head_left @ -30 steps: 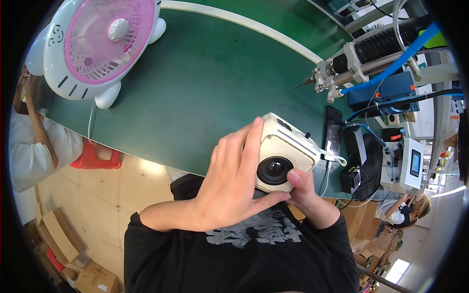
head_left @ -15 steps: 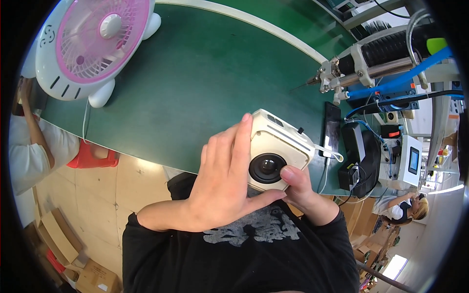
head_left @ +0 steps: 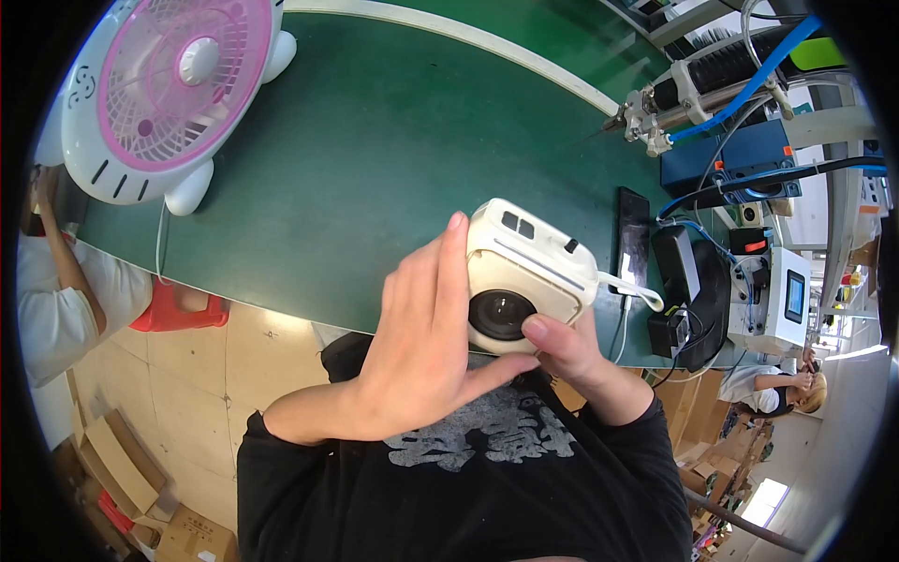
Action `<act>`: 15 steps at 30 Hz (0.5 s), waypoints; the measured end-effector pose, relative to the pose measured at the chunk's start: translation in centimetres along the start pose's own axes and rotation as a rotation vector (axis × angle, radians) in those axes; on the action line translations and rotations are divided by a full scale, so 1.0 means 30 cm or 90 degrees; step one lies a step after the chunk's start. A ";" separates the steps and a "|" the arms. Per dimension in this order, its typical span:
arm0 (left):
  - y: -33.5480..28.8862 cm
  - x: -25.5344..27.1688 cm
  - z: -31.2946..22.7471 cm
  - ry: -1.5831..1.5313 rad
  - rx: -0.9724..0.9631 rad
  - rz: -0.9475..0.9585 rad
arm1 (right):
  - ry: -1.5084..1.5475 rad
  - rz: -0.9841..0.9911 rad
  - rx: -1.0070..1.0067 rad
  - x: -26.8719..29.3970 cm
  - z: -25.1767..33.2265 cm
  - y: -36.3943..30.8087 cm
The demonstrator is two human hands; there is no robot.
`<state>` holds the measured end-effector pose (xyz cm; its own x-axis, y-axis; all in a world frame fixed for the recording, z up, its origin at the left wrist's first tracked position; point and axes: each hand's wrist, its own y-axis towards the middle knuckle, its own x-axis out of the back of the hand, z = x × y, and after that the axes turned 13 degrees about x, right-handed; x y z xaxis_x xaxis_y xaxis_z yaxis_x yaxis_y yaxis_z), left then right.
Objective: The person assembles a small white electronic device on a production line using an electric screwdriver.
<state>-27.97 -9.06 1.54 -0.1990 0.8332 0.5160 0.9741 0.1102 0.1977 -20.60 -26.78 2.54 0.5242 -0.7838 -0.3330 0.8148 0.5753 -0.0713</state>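
Observation:
Between my two hands is a small cream speaker point(head_left: 552, 288) with rounded corners. Its front carries a round black driver point(head_left: 501, 314), and its top has dark square buttons and a black knob. A white strap loop point(head_left: 637, 290) hangs from its right side. My left hand point(head_left: 412, 342) presses along the speaker's left side with fingers straight and together, its thumb under the lower edge. My right hand point(head_left: 571, 354) grips the lower right corner, thumb over the front beside the driver; its other fingers are hidden behind.
On the green table point(head_left: 375, 140), a white and pink fan point(head_left: 187, 94) stands at the far left. A tool on an arm point(head_left: 693, 98) juts in from the right, above a black phone point(head_left: 632, 234), cables and a white device point(head_left: 782, 300). Other people sit left and right.
The speaker has tipped so more of its top, with the buttons, shows, and it has shifted slightly left. Both hands keep their hold. The view has turned a little.

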 end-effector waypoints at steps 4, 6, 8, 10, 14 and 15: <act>0.035 0.011 0.067 0.098 -0.024 0.006 | -0.540 0.103 0.453 0.072 0.001 0.101; 0.043 0.049 0.100 0.129 0.000 -0.022 | -0.862 0.180 0.621 0.095 0.034 0.139; 0.046 0.085 0.129 0.158 0.008 -0.085 | -0.943 0.182 0.643 0.080 0.039 0.161; 0.043 0.097 0.145 0.165 0.024 -0.108 | -1.089 0.204 0.681 0.075 0.013 0.189; 0.037 0.114 0.148 0.153 0.043 -0.118 | -1.235 0.355 0.605 0.074 -0.031 0.209; 0.025 0.117 0.155 0.156 0.063 -0.107 | -1.208 0.321 0.626 0.055 -0.002 0.212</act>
<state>-27.45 -3.53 -0.39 -0.3667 0.6448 0.6707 0.9287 0.2973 0.2219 -14.56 -24.40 1.48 -0.2741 -0.2388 0.9316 0.0811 0.9595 0.2698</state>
